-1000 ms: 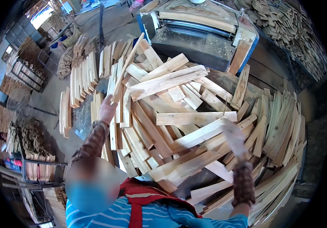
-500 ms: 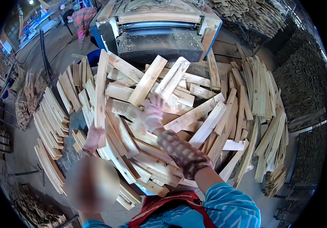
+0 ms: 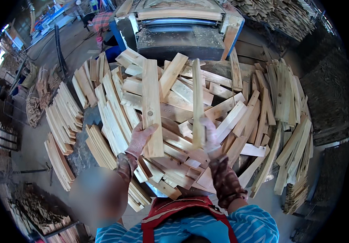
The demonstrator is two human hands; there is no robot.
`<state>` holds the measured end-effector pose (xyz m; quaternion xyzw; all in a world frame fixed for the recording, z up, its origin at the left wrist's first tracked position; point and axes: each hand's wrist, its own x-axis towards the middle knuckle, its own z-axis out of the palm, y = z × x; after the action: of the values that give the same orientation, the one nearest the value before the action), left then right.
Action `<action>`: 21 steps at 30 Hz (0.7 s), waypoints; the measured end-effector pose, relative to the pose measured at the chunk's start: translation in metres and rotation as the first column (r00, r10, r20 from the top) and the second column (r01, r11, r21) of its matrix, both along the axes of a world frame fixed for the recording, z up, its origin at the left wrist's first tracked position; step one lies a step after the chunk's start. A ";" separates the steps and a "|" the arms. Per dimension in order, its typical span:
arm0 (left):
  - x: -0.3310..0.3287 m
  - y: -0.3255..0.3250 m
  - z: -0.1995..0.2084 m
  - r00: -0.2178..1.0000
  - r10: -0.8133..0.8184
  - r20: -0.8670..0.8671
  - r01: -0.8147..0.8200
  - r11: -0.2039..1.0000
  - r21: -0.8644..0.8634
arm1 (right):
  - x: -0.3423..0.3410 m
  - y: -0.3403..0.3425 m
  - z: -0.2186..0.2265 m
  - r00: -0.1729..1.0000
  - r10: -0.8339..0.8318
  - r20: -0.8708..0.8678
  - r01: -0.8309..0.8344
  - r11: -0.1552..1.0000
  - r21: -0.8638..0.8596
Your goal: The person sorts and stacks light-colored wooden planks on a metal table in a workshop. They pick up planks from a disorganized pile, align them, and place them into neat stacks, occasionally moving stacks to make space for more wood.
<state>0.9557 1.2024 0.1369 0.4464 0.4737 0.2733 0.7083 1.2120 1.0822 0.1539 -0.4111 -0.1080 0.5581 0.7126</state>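
My left hand (image 3: 141, 137), in a pale glove, grips the near end of a flat wooden board (image 3: 151, 105) with a knot in its face. The board points away from me above the pile. In my right hand (image 3: 210, 135), also gloved, is a narrower wooden slat (image 3: 198, 101), seen mostly on its edge. Both pieces stand roughly parallel, with a gap between them. Beneath them lies a loose heap of short wooden boards (image 3: 223, 109), crossing at many angles. The fingers of my right hand are partly hidden and slightly blurred.
Beyond the heap stands a planer-like machine (image 3: 180, 42) with wood dust on its bed. Stacked boards line the left (image 3: 63, 115) and the right (image 3: 281, 93). At the far left a person in a checked shirt (image 3: 100, 22) bends down. More timber is piled at the back right (image 3: 275, 16).
My right hand has taken hold of a slat from the heap and raised it. My left hand has brought its board toward the middle and turned its wide face up. The view has shifted slightly.
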 end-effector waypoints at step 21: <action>0.286 -0.194 0.011 0.844 -0.213 0.493 0.225 0.974 0.035 | 0.130 -0.204 0.036 0.099 0.057 0.993 0.495 0.863 -0.099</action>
<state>1.2422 1.0087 0.1482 0.4043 0.2265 0.2898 0.8374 1.3417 0.8786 0.1896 -0.8238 -0.3612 0.0409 0.4350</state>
